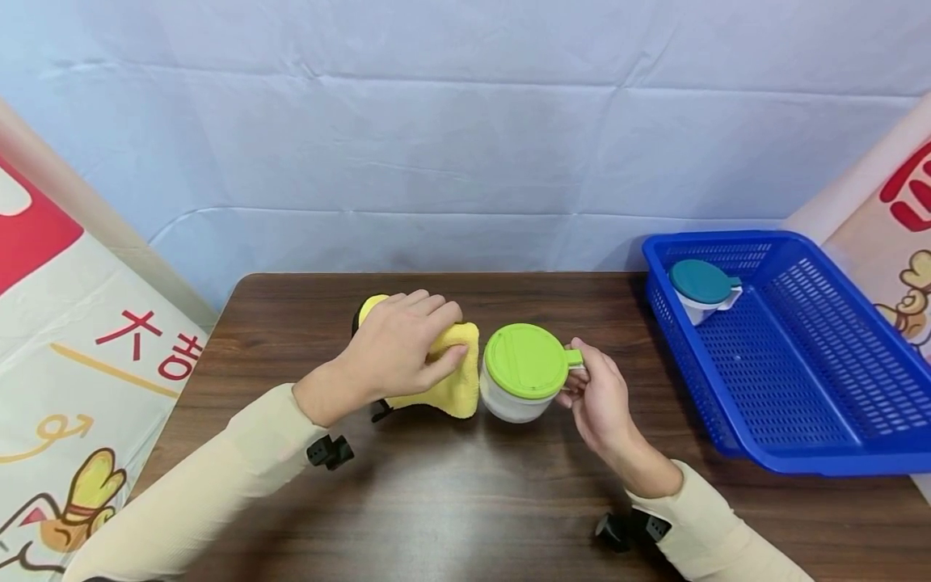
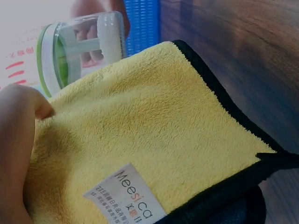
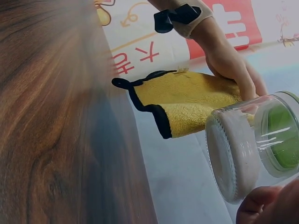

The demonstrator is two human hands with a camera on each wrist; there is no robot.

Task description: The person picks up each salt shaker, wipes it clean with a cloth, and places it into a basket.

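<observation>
Over your wood-grain desk [image 1: 436, 517], left of the blue perforated basket [image 1: 800, 461], your left grip [image 1: 403, 347] holds the yellow towelling cloth [image 1: 460, 394]. Just beside it, your right grip [image 1: 602, 396] clasps the green-lidded jar [image 1: 525, 364], seemingly raised; contact with the cloth is unclear. The teal-lidded jar [image 1: 701, 281] sits in the basket. Grasp the handle [image 1: 577, 366] firmly, and press the cloth evenly.

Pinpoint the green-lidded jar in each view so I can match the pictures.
Head: green-lidded jar just right of center, handle in the right hand.
Left wrist: jar at upper left, lid toward the left, partly behind the yellow cloth.
Right wrist: jar at the right, lid at the edge.
Shared landmark: the yellow cloth, in all three views.
</observation>
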